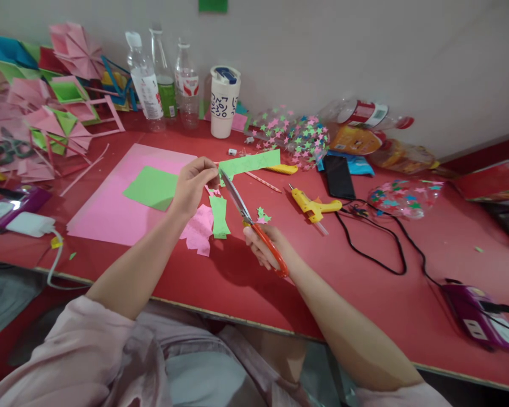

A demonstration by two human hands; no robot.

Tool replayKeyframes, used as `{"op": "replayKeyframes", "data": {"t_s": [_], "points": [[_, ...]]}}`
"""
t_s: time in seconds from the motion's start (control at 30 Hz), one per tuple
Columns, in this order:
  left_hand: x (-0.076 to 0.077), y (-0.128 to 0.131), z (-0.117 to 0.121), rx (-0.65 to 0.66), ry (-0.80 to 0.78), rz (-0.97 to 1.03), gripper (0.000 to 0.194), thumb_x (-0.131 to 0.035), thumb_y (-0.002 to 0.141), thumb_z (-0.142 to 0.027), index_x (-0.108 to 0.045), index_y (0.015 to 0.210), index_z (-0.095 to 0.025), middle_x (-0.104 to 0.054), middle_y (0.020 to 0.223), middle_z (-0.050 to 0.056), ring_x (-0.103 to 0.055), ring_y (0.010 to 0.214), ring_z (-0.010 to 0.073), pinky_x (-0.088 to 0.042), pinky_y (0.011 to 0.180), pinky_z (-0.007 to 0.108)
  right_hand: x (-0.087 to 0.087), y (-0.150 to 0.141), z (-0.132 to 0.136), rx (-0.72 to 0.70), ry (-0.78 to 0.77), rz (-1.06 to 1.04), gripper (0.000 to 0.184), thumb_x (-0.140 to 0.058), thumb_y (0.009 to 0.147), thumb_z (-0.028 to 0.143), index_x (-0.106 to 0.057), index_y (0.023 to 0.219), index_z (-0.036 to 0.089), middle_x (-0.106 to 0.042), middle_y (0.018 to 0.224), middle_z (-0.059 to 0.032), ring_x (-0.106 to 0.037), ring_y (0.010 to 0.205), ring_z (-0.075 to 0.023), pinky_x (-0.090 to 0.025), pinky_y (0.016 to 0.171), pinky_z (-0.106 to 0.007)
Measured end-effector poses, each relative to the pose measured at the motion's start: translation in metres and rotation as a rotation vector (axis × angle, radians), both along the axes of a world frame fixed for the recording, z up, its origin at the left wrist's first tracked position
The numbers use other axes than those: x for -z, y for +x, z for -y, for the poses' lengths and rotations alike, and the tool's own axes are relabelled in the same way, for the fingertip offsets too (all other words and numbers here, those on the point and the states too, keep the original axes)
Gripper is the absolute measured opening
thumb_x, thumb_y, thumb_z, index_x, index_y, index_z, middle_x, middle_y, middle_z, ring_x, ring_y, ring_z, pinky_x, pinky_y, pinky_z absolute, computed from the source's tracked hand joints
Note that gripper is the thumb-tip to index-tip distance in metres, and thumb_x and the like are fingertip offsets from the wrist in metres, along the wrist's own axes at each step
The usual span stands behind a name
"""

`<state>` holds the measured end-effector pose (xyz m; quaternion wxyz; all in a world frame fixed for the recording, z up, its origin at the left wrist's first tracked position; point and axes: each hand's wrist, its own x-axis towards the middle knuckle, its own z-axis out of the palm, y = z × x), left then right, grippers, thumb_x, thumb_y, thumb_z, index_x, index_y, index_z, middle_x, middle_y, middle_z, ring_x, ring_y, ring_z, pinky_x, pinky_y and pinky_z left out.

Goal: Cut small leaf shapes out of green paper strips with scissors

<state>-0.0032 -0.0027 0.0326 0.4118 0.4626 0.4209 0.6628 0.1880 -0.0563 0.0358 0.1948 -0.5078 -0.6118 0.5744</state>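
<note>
My left hand [195, 183] pinches the left end of a green paper strip [252, 162] above the table. In my right hand [263, 246] are scissors [274, 249] with orange-red handles, their blades at the strip's left end, close to my left fingertips. Under the blades lie a green paper scrap [219, 217] and crumpled pink paper scraps [200, 230]. Small green cut-out stars [263, 215] rest just beyond my right hand. Beside my left wrist, a green paper square [150, 188] lies on a large pink sheet [106, 217].
A yellow glue gun [314, 204] lies right of the scissors, with a black phone [338, 176] behind it. Plastic bottles [186, 85] and a white cup [224, 104] stand along the wall. Folded paper crafts [59, 127] crowd the left. A purple power strip [483, 316] sits at right.
</note>
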Motion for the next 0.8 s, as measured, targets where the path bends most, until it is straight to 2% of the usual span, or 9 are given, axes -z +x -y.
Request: {"op": "replayKeyframes", "data": {"t_s": [0.4,0.8], "points": [[-0.0017,0.0008,0.0015,0.043,0.004,-0.012,0.011,-0.051,0.069,-0.012,-0.051,0.06,-0.018,-0.05,0.052,-0.004,-0.047,0.049,0.0057,-0.04,0.049,0.02,0.0031,0.0052,-0.0019,-0.061,0.008,-0.037,0.046,-0.047,0.078,0.065,-0.043,0.066,0.02,-0.034,0.035,0.0104,-0.033,0.027,-0.0055,-0.035,0.034,-0.02],[-0.0042,-0.0005,0.0019,0.04,0.006,-0.009,0.012,-0.05,0.067,-0.01,-0.05,0.057,-0.017,-0.048,0.05,-0.004,-0.046,0.046,0.0047,-0.039,0.049,0.02,0.0002,0.0033,-0.0012,-0.047,-0.001,-0.002,0.044,-0.049,0.078,0.062,-0.04,0.064,0.021,-0.034,0.034,0.0098,-0.032,0.025,-0.0059,-0.028,0.03,-0.02]]}}
